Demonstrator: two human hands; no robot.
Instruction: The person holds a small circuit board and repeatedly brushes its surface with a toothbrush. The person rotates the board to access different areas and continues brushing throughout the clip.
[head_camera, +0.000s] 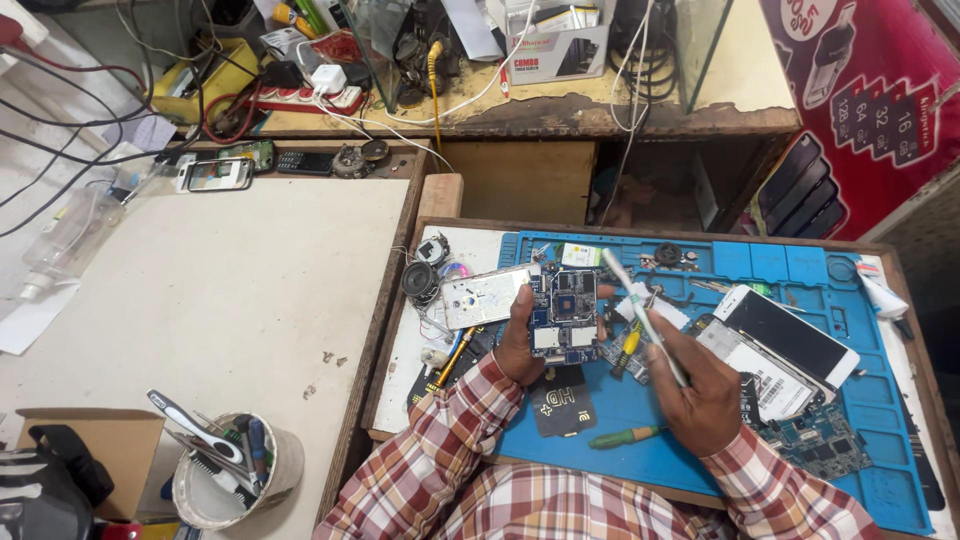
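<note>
My left hand (517, 345) holds a blue circuit board (565, 315) upright over a blue work mat (800, 270), fingers wrapped round its left edge. Beside the board, to its left, lies a silver phone frame (485, 297). My right hand (700, 395) grips a thin white-handled tool (640, 310) whose tip points up toward the board's upper right corner. Both sleeves are red and white plaid.
On the mat lie a white phone (790, 335), a flat battery (750, 365), another blue board (820, 440), a green screwdriver (625, 437) and a dark card (560, 405). A tub of tools (225, 465) stands on the left table. Cables and a power strip (320, 97) crowd the back shelf.
</note>
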